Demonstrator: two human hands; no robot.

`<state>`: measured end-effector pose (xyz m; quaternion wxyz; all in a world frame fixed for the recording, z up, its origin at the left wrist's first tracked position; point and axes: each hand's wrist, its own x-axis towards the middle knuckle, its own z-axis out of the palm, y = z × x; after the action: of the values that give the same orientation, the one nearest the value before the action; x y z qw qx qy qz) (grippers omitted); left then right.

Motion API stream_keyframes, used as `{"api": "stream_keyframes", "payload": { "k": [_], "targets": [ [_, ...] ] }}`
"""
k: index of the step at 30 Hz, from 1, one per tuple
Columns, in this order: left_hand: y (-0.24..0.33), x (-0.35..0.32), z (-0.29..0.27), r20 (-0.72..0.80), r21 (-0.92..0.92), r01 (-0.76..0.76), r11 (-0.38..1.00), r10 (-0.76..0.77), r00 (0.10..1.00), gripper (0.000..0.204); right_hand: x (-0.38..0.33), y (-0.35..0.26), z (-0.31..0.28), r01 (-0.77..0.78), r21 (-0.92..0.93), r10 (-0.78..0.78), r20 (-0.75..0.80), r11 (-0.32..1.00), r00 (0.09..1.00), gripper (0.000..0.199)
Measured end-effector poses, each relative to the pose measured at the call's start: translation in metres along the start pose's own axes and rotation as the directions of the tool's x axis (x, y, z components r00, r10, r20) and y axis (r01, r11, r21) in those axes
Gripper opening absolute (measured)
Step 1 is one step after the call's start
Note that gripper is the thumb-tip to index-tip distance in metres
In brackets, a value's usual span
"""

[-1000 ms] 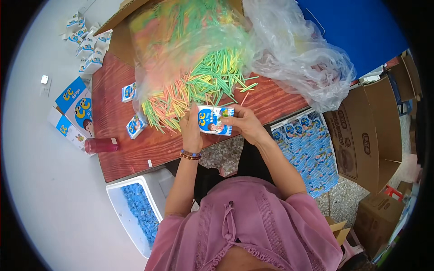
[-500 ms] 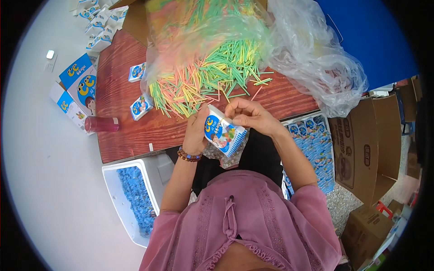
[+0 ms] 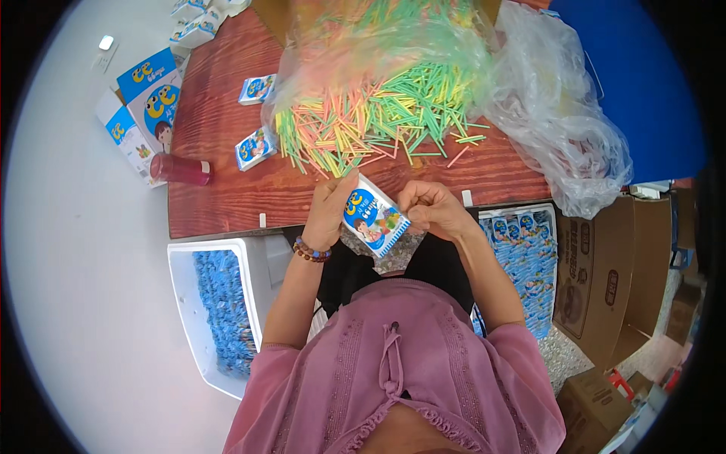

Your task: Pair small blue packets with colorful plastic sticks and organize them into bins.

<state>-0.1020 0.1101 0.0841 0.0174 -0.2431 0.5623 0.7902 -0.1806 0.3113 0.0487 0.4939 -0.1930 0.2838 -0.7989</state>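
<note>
Red-brown wooden counter [image 3: 227, 204] beneath us, heaped coloured sticks [image 3: 378, 121] spilling from a clear plastic bag [image 3: 560, 129], our left hand [image 3: 333, 208] gripping a small blue-and-white packet [image 3: 373, 219] (tilted, just off the counter's near edge), right hand [image 3: 431, 208] pinching its upper corner, white bin [image 3: 198, 318] of blue packets lower left.

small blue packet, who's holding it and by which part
The small blue-and-white packet is held by the left hand along its left edge; the right hand pinches its upper right end.

A red-brown wooden table [image 3: 227, 189] stands on a pale grey floor [image 3: 76, 303], cardboard boxes [image 3: 605, 280] alongside.
</note>
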Motion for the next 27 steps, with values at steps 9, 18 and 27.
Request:
{"api": "stream_keyframes", "payload": {
  "k": [9, 18, 27],
  "targets": [
    [-0.015, -0.001, -0.11, -0.597, -0.177, -0.177, 0.968, 0.037, 0.802, 0.033, -0.01, 0.056, -0.02, -0.256, -0.549, 0.201, -0.16, 0.796, 0.966, 0.008],
    [-0.007, 0.039, -0.186, -0.787, 0.177, -0.295, 0.939, 0.315, 0.53, 0.038, -0.007, 0.163, -0.054, -0.106, -0.989, 0.346, -0.135, -0.101, 0.929, 0.018],
    [-0.008, 0.051, -0.194, -0.751, 0.314, -0.125, 0.941, 0.326, 0.574, 0.042, -0.025, 0.173, -0.07, -0.254, -0.94, 0.444, -0.333, -0.227, 0.832, 0.023]
  ]
}}
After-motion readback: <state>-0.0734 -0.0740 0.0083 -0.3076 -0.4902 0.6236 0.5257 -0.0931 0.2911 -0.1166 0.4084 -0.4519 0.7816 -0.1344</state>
